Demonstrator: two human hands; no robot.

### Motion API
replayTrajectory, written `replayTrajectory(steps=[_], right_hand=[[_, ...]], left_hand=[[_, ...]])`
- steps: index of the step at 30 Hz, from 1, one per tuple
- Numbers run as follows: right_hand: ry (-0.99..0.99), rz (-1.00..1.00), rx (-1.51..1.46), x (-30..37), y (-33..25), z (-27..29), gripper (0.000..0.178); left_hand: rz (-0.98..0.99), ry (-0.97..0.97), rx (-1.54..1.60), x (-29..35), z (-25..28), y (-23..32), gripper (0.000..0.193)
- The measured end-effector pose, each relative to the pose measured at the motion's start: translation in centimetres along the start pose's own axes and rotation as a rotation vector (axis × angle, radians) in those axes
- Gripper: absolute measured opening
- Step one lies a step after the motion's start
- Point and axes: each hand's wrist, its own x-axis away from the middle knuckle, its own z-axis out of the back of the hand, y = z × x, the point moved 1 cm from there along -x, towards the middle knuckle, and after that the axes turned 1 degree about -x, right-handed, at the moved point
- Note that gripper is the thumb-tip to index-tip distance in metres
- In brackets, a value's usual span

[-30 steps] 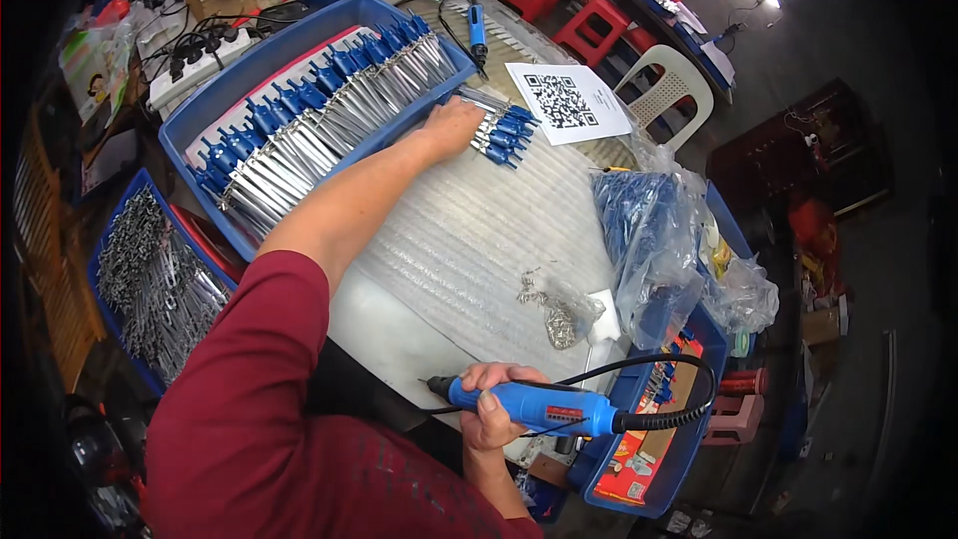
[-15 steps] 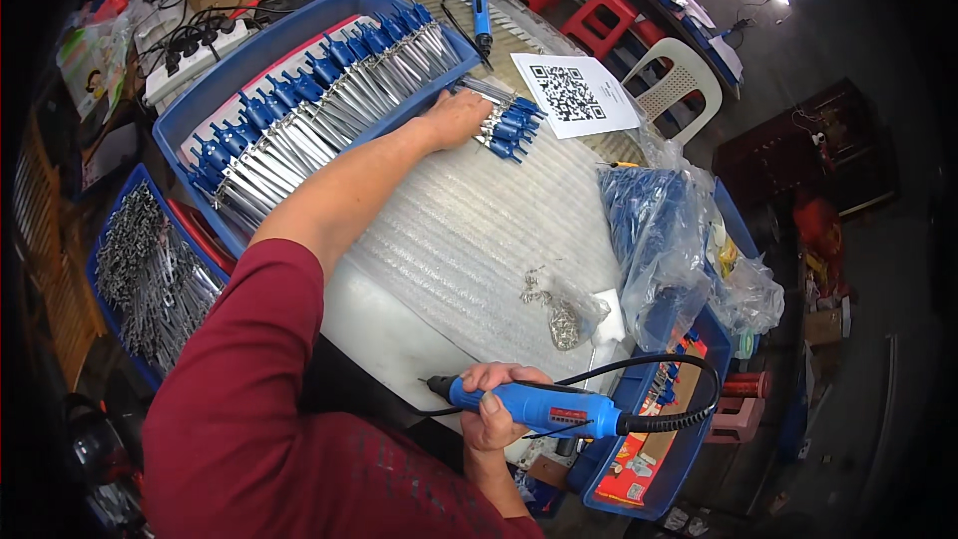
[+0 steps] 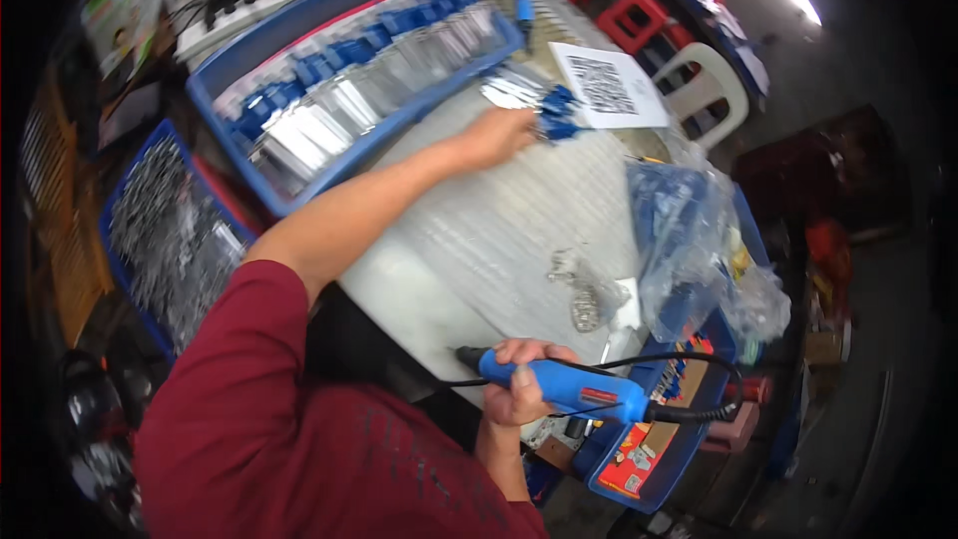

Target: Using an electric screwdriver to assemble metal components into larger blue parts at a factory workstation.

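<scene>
Stretched across the table, my left hand [image 3: 502,136] is at the near side of a small pile of spade drill bits [image 3: 559,112] with blue heads and silver shanks. Its fingers are smeared by motion, so whether one of the bits is in them does not show. My right hand [image 3: 521,379], close to my body, is wrapped around a blue corded electric screwdriver [image 3: 579,389]. The tool's black nose points left and its thick black cable loops off to the right. Many more spade bits stand in rows in a large blue bin [image 3: 289,198] at the far left.
Bubble wrap [image 3: 479,230] covers the table, with a small clear bag of metal parts [image 3: 586,309] on it. A printed sheet [image 3: 611,86] lies behind. Plastic bags [image 3: 679,240] and a blue tray [image 3: 654,494] stand right; a bin of metal rods [image 3: 170,240] stands left.
My left hand has drawn back slightly toward me from the top of the spade bit pile. The whole view has shifted and blurred. My right hand still grips the electric screwdriver.
</scene>
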Motion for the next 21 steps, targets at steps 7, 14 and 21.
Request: replayTrajectory(steps=[7, 14, 21], right_hand=[[-0.030, 0.120, -0.001, 0.3, -0.3, 0.2, 0.037], [-0.072, 0.154, 0.100, 0.7, -0.9, 0.1, 0.039], [-0.100, 0.191, 0.125, 0.6, -1.0, 0.0, 0.035]], left_hand=[[0.251, -0.161, 0.414, 9.9, 1.7, 6.2, 0.012], [0.662, -0.342, 0.710, 20.5, 2.6, 9.1, 0.016], [0.797, -0.399, 0.736, 24.6, 2.9, 9.4, 0.015]])
